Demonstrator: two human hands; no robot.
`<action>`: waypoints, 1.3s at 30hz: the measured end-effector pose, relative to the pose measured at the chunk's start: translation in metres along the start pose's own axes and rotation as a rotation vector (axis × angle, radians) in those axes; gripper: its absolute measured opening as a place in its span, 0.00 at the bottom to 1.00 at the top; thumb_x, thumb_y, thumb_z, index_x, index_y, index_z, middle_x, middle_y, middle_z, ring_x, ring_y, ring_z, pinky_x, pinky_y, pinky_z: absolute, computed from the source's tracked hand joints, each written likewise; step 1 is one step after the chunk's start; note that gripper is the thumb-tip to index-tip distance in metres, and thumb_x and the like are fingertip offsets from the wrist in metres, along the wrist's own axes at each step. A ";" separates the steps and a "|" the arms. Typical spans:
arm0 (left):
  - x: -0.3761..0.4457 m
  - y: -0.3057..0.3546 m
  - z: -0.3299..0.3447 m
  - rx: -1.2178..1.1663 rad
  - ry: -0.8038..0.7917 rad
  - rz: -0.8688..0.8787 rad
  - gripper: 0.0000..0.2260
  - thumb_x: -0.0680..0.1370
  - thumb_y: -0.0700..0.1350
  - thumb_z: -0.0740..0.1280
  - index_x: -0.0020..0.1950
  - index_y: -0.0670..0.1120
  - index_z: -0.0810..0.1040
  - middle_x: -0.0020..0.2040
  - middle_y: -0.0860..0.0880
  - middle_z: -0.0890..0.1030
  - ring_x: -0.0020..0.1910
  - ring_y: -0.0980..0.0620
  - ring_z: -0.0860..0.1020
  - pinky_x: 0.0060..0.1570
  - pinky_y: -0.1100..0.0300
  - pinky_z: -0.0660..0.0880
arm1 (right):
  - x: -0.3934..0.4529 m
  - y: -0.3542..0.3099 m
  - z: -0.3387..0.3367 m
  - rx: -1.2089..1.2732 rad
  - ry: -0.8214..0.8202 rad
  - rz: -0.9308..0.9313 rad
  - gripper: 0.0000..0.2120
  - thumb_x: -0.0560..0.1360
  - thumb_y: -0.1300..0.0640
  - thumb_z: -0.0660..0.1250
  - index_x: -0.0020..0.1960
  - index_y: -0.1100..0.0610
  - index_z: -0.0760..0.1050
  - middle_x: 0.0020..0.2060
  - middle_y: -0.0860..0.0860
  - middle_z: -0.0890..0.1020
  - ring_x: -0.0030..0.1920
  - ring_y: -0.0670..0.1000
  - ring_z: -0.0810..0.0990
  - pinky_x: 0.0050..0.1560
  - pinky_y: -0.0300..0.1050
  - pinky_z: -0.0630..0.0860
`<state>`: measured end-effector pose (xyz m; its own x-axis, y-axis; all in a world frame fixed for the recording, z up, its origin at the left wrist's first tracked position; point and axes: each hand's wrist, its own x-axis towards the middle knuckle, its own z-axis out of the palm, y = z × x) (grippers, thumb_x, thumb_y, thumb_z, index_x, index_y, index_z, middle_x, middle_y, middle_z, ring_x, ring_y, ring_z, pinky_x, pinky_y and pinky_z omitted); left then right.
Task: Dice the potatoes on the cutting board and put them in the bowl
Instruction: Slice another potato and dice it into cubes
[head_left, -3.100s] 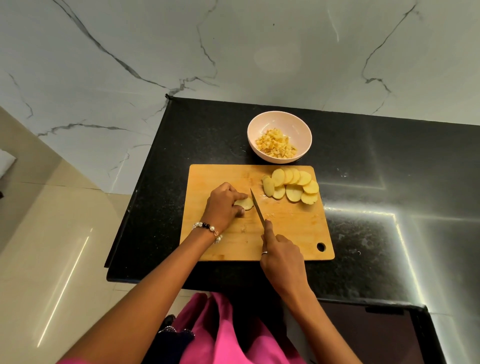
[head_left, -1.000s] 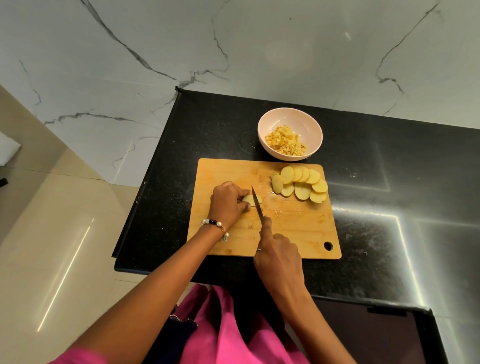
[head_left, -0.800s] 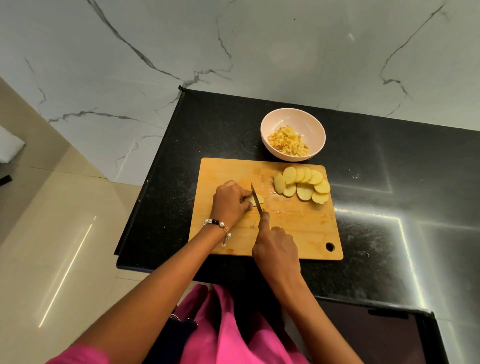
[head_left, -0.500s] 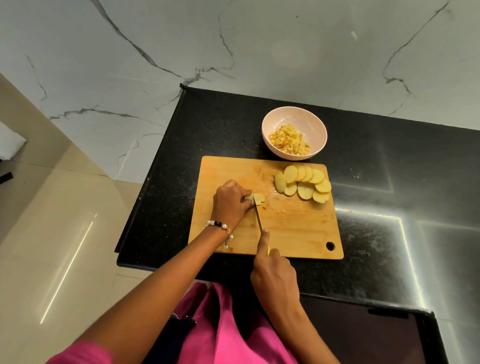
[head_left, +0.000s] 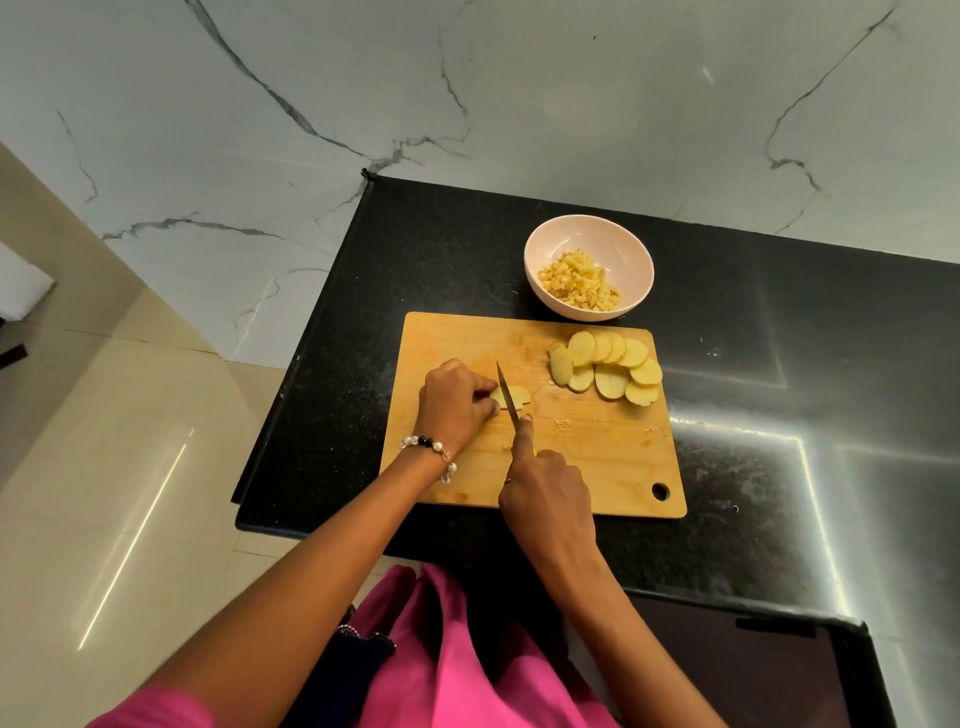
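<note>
Wooden cutting board (head_left: 613, 467): left hand (head_left: 454, 405) pinches a potato slice (head_left: 514, 397). Right hand (head_left: 545, 499) grips the knife (head_left: 508, 392), blade just right of the left grip. No writing is legible.

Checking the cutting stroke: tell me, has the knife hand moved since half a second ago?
Yes. The right hand has slid forward up the cutting board, away from its near edge, bringing the knife across the potato slice.

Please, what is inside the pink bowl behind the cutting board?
The bowl holds a heap of small diced potato pieces, piled toward its near left side. The bowl's bottom beneath the heap is covered, so nothing under it can be seen.
</note>
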<state>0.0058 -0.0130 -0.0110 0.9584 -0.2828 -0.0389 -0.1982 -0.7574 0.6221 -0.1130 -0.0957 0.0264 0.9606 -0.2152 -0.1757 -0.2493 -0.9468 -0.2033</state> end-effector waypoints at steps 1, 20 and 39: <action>0.000 0.000 0.000 -0.002 0.001 0.004 0.14 0.69 0.45 0.74 0.54 0.46 0.83 0.50 0.47 0.80 0.48 0.50 0.78 0.50 0.57 0.75 | 0.001 -0.002 0.001 -0.006 0.000 -0.004 0.29 0.78 0.64 0.50 0.77 0.60 0.45 0.50 0.60 0.77 0.47 0.61 0.77 0.37 0.48 0.64; -0.005 0.000 -0.005 -0.029 0.013 -0.059 0.15 0.68 0.47 0.76 0.53 0.47 0.83 0.49 0.48 0.81 0.49 0.51 0.78 0.49 0.61 0.73 | -0.009 0.000 -0.005 0.052 -0.039 0.026 0.30 0.78 0.61 0.52 0.77 0.57 0.45 0.49 0.58 0.77 0.47 0.59 0.77 0.38 0.48 0.65; -0.010 0.007 -0.008 -0.056 0.076 -0.043 0.09 0.69 0.46 0.75 0.47 0.45 0.85 0.44 0.47 0.84 0.44 0.53 0.78 0.40 0.66 0.68 | -0.036 0.014 0.012 0.059 -0.108 -0.023 0.30 0.78 0.60 0.51 0.77 0.56 0.43 0.52 0.57 0.76 0.50 0.59 0.77 0.39 0.46 0.63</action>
<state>-0.0041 -0.0109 0.0001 0.9790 -0.2039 -0.0084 -0.1470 -0.7331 0.6640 -0.1528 -0.0982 0.0181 0.9482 -0.1632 -0.2725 -0.2369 -0.9349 -0.2644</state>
